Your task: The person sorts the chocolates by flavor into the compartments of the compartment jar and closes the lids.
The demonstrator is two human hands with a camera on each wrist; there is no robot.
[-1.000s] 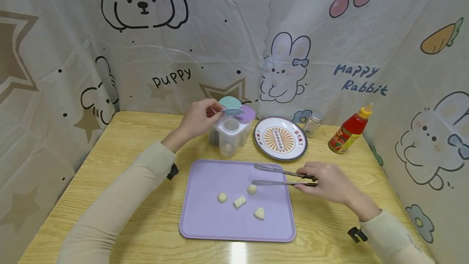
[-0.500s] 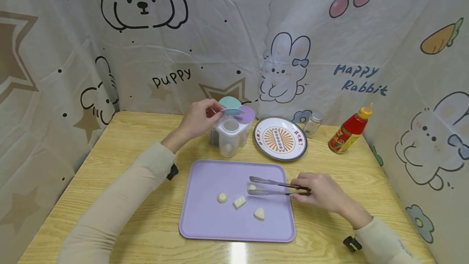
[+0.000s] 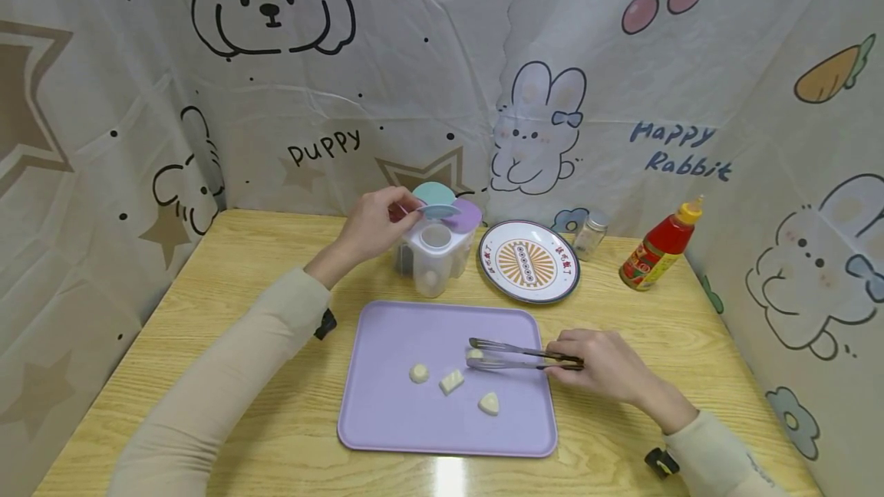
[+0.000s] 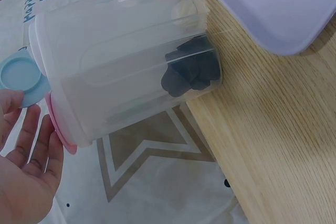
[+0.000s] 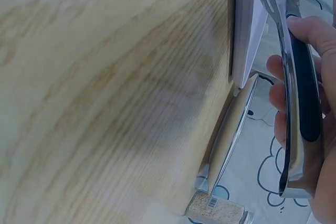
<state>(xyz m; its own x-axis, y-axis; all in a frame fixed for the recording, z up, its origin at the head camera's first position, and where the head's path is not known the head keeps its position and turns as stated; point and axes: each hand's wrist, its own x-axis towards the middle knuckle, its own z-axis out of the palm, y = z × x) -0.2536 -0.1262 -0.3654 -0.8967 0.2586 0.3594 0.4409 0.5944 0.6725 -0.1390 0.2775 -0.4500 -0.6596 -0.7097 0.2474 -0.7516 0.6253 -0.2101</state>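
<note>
My left hand point(image 3: 376, 219) pinches the raised blue-green lid point(image 3: 435, 194) of a clear, multi-compartment container point(image 3: 431, 274). Below that lid, the round opening at the front is uncovered. In the left wrist view, dark pieces point(image 4: 191, 66) lie at the container's bottom and a pink lid point(image 4: 60, 124) sits beside the fingers. My right hand point(image 3: 597, 363) grips metal tongs point(image 5: 302, 93) by their dark handles. Their parted tips are over the purple tray point(image 3: 387, 424), around or just above a round white piece point(image 3: 475, 354), partly hidden. Nearby lie another round piece point(image 3: 419, 373), a ridged block point(image 3: 452, 382) and a triangular piece point(image 3: 489, 403).
Behind the tray, a patterned plate point(image 3: 530, 261) lies right of the container. A small glass jar point(image 3: 590, 236) and a red sauce bottle point(image 3: 656, 248) stand farther right. Printed cloth point(image 3: 414, 83) hangs round the back and sides of the wooden table point(image 3: 276, 405).
My right hand has brought the tongs toward me and slightly left, down to the round piece, and their tips have drawn closer together. My left hand has stayed on the lid.
</note>
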